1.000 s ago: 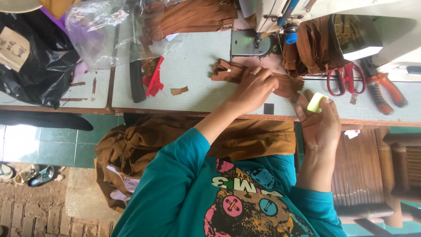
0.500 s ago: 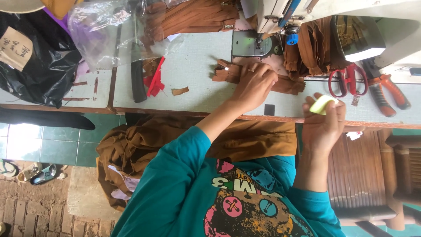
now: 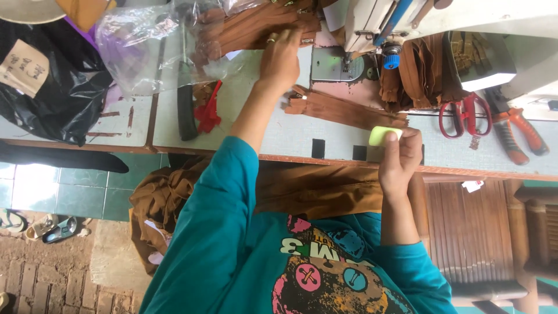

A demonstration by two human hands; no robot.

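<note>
One head-worn camera looks steeply down from close above the person's chest, facing forward over the tabletop [image 3: 290, 136] to the sewing machine [image 3: 372, 17].

Zipper strip [image 3: 343, 110] on table [image 3: 279, 136], scissors [image 3: 465, 113] right of it, plastic bag [image 3: 145, 46] left

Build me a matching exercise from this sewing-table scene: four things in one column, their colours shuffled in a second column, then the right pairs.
Things:
1. small block of chalk pinched in the right hand
2. scissor handles lying on the table
3. long zipper strip on the table before the sewing machine
4. crumpled plastic bag at the table's far left end

Colours:
A. brown
B. black
C. pale yellow-green
D. red

Pairs: 1-C, 2-D, 3-A, 4-B
</note>
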